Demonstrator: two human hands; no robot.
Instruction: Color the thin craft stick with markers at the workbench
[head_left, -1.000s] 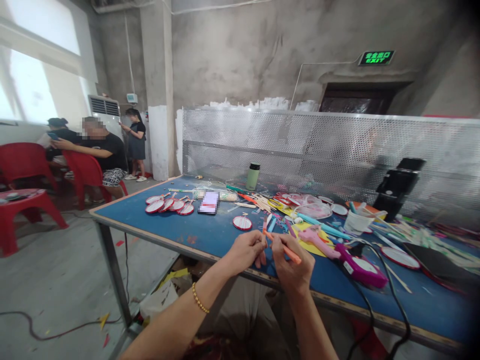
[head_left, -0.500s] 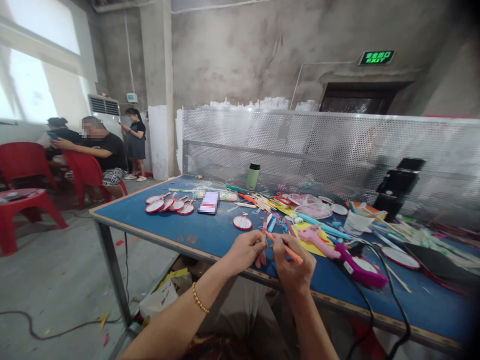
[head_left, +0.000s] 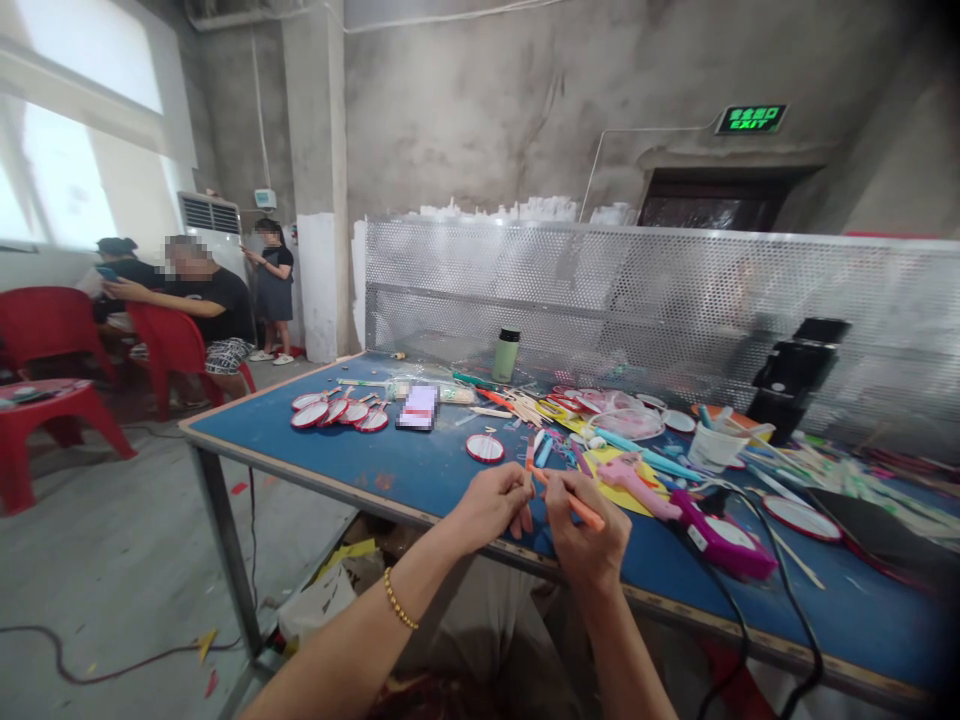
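Observation:
My left hand (head_left: 491,503) and my right hand (head_left: 583,525) meet over the near edge of the blue table (head_left: 390,465). Both are closed on one thin orange stick (head_left: 581,509). The left fingers pinch its left end. The right fingers wrap its middle, and its right end pokes out past my knuckles. A gold bead bracelet (head_left: 397,600) circles my left wrist. A small round red-rimmed fan (head_left: 485,447) lies just beyond my hands.
A pink glue gun (head_left: 636,480) and a magenta one (head_left: 722,540) with black cords lie right of my hands. Several red-rimmed fans (head_left: 337,411), a phone (head_left: 419,405), a green bottle (head_left: 505,354) and loose coloured sticks cover the table. People sit on red chairs (head_left: 176,345) far left.

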